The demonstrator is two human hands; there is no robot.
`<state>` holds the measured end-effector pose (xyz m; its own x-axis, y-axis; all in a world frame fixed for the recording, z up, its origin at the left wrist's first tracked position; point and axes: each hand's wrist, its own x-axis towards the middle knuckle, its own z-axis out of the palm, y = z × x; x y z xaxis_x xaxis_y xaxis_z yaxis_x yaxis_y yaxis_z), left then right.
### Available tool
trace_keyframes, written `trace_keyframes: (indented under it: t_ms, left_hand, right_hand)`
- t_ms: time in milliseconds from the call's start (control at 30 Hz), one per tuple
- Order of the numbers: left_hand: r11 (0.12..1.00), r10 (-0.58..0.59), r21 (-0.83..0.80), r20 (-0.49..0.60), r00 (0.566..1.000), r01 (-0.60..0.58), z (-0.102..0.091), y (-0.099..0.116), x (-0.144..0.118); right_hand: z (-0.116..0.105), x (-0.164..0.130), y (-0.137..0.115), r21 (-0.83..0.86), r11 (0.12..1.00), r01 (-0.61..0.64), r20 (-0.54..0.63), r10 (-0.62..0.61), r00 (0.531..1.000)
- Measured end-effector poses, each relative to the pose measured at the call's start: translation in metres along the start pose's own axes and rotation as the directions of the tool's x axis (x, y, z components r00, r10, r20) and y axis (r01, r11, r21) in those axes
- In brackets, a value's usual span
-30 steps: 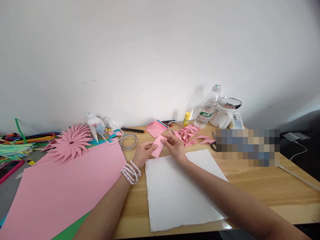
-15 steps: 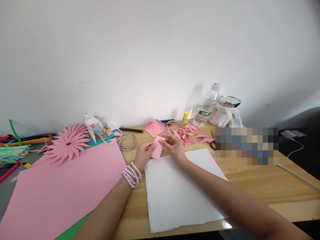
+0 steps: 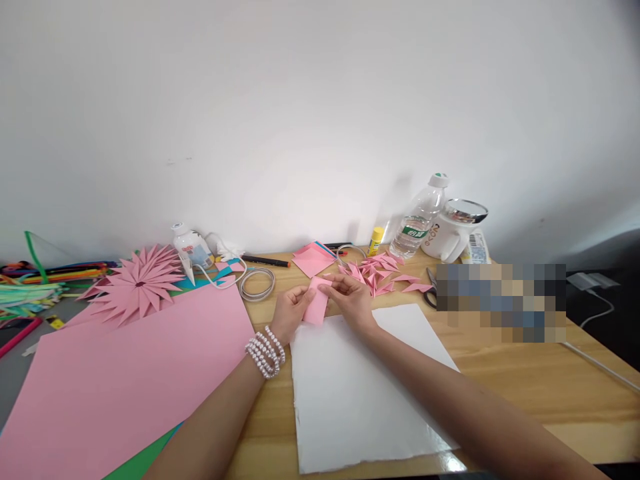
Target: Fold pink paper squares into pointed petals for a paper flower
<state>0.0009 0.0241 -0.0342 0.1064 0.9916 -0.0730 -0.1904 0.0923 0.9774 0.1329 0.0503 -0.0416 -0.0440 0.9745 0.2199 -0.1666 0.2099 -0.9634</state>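
Both hands pinch one small pink paper (image 3: 317,308) just above the desk (image 3: 500,373), at the white sheet's (image 3: 350,393) far edge: left hand (image 3: 293,312) fingers closed on its left side, right hand (image 3: 353,301) on top. Best to align edges squarely, then crease firmly against the desk

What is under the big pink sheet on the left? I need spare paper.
A green sheet shows from under the big pink sheet at its lower edge. How far the green reaches, or anything else beneath, is covered.

A craft desk: wooden table (image 3: 525,380) strewn with coloured paper sheets (image 3: 125,380), folded pink flower (image 3: 137,285), glue stick (image 3: 375,241)
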Motion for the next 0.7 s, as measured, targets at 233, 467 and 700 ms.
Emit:
trace_keyframes:
  t_ms: [233, 467, 700]
  left_hand:
    - [1.0, -0.002, 0.02, -0.027, 1.0, 0.003, -0.001, 0.001, -0.0006]
    - [0.998, 0.021, 0.068, -0.037, 0.999, -0.018, -0.0018, 0.0023, -0.0017]
    - [0.989, 0.012, 0.147, 0.025, 1.0, -0.016, -0.0025, 0.0034, -0.0017]
  right_hand:
    - [0.0012, 0.0006, 0.0002, 0.044, 0.998, -0.053, 0.005, 0.053, 0.999]
    - [0.0028, 0.0014, 0.0026, -0.009, 0.998, -0.059, 0.076, 0.059, 0.995]
    - [0.0025, -0.0019, 0.0002, 0.044, 0.986, -0.16, 0.152, 0.151, 0.977]
